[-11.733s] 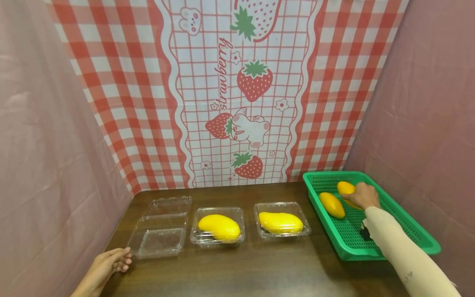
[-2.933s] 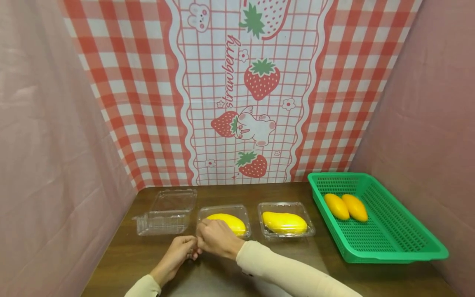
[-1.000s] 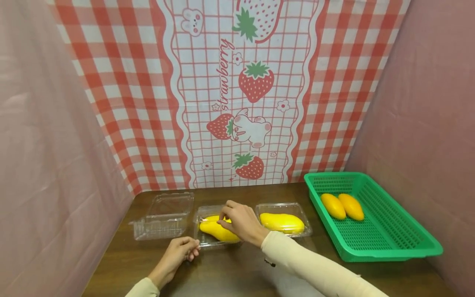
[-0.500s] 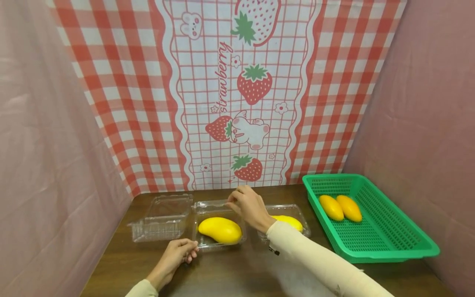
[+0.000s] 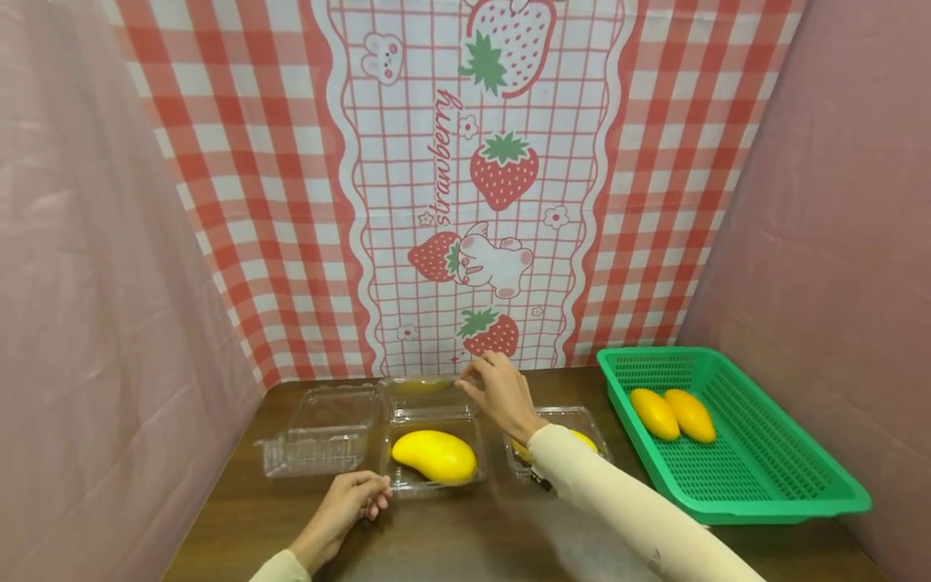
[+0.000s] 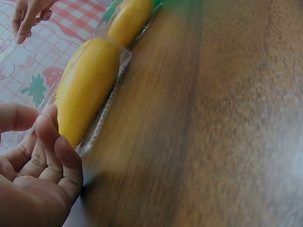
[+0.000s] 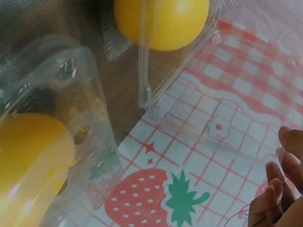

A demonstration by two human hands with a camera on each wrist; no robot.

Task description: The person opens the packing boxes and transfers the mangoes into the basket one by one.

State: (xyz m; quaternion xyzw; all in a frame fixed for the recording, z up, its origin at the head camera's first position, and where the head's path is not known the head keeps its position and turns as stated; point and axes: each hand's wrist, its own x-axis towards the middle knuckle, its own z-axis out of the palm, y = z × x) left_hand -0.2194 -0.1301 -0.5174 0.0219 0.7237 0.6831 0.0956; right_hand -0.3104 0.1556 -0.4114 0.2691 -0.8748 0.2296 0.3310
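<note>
A yellow mango [image 5: 435,457] lies in the base of the middle clear plastic clamshell [image 5: 407,487], whose lid [image 5: 422,396] is swung up and back. My left hand [image 5: 347,505] pinches the near left corner of that base; in the left wrist view its thumb and fingertips [image 6: 46,116] meet at the clear edge beside the mango. My right hand [image 5: 502,396] holds the lid's right edge between thumb and fingers, and the right wrist view shows the fingertips [image 7: 273,170] at the clear rim.
On the left stands another clear clamshell [image 5: 316,453], lid raised, without fruit. To the right a closed clamshell [image 5: 578,416] holds a mango, partly behind my right forearm. A green basket [image 5: 785,509] at far right holds two mangoes [image 5: 689,416]. A checked cloth [image 5: 276,202] hangs behind.
My right hand has left the basket and lifted the middle clamshell's lid up and away. My left hand has moved from the left clamshell to the middle one. The left clamshell sits differently.
</note>
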